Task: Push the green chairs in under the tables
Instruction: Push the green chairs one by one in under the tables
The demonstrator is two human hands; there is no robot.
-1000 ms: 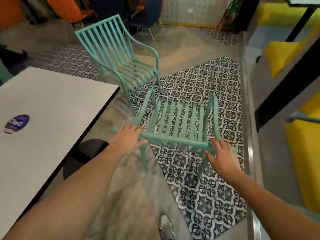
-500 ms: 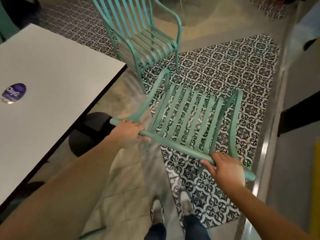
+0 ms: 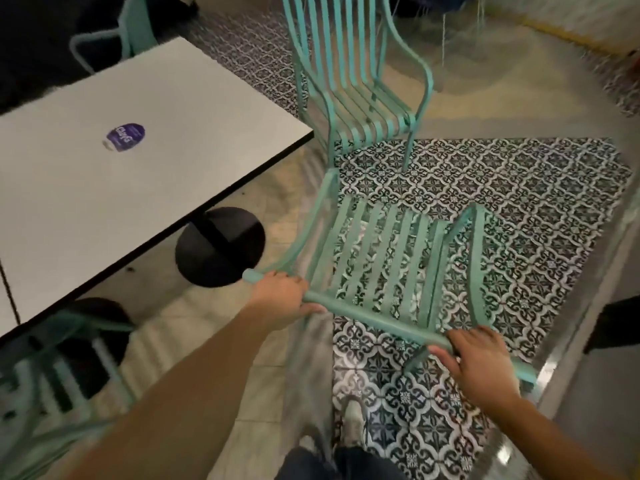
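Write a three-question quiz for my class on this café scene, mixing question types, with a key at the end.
1. True or false: both hands, the left hand and the right hand, grip the top rail of the near green chair.
2. Multiple choice: the purple sticker lies on A) the patterned floor tiles, B) the white table, C) a chair seat.
3. Fill in: the second green chair stands ____ the corner of the table, not tucked under it.

Key: 1 true; 2 B; 3 beside.
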